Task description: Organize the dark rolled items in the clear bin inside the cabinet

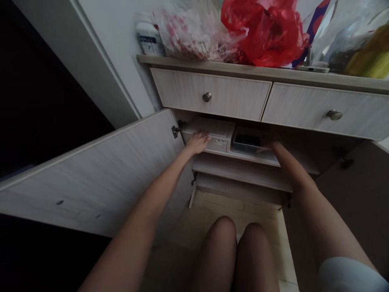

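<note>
My left hand [198, 142] lies with its fingers stretched over the front edge of a pale lidded box [212, 126] on the upper shelf. To the right of that box is a clear plastic container [245, 148] with something dark inside; I cannot make out what. My right hand [270, 140], dim in the shadow, grips the container's right side. Its fingertips are partly lost in the dark.
The left cabinet door [121, 174] and the right door [355, 207] stand wide apart. Two knobbed drawers [231, 91] sit above. On the countertop [261, 72] are a white bottle [148, 38], a clear bag [197, 36] and a red plastic bag [264, 32]. A lower shelf [237, 169] runs beneath.
</note>
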A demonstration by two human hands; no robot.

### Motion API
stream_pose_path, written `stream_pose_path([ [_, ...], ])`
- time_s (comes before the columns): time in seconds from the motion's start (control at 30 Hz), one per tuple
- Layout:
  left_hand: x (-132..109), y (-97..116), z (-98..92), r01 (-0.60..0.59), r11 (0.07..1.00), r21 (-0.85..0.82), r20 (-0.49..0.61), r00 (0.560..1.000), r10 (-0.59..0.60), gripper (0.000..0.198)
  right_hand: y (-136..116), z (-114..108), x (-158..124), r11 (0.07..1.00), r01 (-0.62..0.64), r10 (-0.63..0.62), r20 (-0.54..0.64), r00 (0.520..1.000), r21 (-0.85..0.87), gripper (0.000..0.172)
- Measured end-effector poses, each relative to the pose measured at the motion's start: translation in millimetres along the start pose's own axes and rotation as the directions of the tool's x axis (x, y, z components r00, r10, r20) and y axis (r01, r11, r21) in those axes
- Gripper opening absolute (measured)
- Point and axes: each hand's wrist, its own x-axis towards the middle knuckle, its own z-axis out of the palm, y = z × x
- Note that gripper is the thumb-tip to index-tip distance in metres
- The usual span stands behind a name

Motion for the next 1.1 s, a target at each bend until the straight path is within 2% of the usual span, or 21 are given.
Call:
stream_pose_path([
  [0.13, -2.3, 2.5, -2.5, 0.008, 1.000, -0.005, 0.005, 1.000, -0.008, 0.062, -8.2, -9.3, -6.1, 0.993, 0.019, -0.011, 0.066, 0.998, -0.120, 0.092],
  [0.27, -3.6, 3.0, -4.2, 0.003, 1.000, -0.006, 0.015, 1.000, -0.003, 0.061, -15.4, -20.9, -10.2, 0.968, -0.037, 0.039, 0.003, 0.999, -0.248, 0.087],
  [0.43, -2.6, 2.1, -4.2, 0.005, 1.000, -0.001, 0.017, 1.000, -0.005, 0.061, -15.8, -44.8, -20.0, 0.982, -0.137, 0.116, -0.160, 0.980, -0.129, 0.101],
  [0.53, -1.2, 1.3, -3.5, -0.002, 1.000, -0.001, 0.015, 1.000, 0.002, 0.061, -8.9, -63.4, -34.2, 0.981, -0.191, 0.174, -0.285, 0.943, -0.031, 0.100],
  [0.6, -0.6, 1.2, -3.6, -0.011, 1.000, -0.007, 0.009, 1.000, 0.011, 0.060, 0.1, -71.9, -46.8, 0.956, -0.294, 0.273, -0.370, 0.888, 0.000, 0.099],
  [0.67, -0.7, 1.9, -4.6, -0.012, 1.000, -0.009, 0.009, 1.000, 0.012, 0.060, 13.1, -74.7, -60.0, 0.873, -0.483, 0.466, -0.391, 0.793, 0.060, 0.102],
  [0.7, -1.0, 2.6, -5.6, -0.008, 1.000, -0.009, 0.015, 1.000, 0.008, 0.060, 20.9, -73.9, -66.4, 0.801, -0.588, 0.584, -0.364, 0.725, 0.112, 0.106],
  [0.77, -2.2, 4.4, -7.9, 0.000, 1.000, -0.009, 0.026, 1.000, 0.000, 0.061, 37.4, -68.9, -77.8, 0.623, -0.749, 0.781, -0.238, 0.578, 0.225, 0.115],
  [0.8, -2.8, 5.2, -8.9, 0.000, 1.000, -0.009, 0.029, 1.000, 0.000, 0.061, 45.3, -64.9, -82.6, 0.542, -0.797, 0.840, -0.163, 0.517, 0.266, 0.118],
  [0.87, -3.9, 6.4, -10.2, -0.002, 1.000, -0.005, 0.027, 1.000, 0.002, 0.061, 58.4, -54.8, -89.8, 0.427, -0.851, 0.901, -0.061, 0.430, 0.305, 0.120],
  [0.97, -4.0, 5.6, -8.2, -0.007, 1.000, 0.001, 0.014, 1.000, 0.007, 0.061, 68.7, -34.9, -93.8, 0.334, -0.889, 0.937, -0.005, 0.350, 0.313, 0.117],
  [1.1, -3.0, 1.2, -1.7, -0.021, 1.000, -0.003, -0.025, 0.999, 0.021, 0.062, 71.8, -7.8, -85.6, 0.302, -0.904, 0.947, 0.014, 0.321, 0.302, 0.118],
])
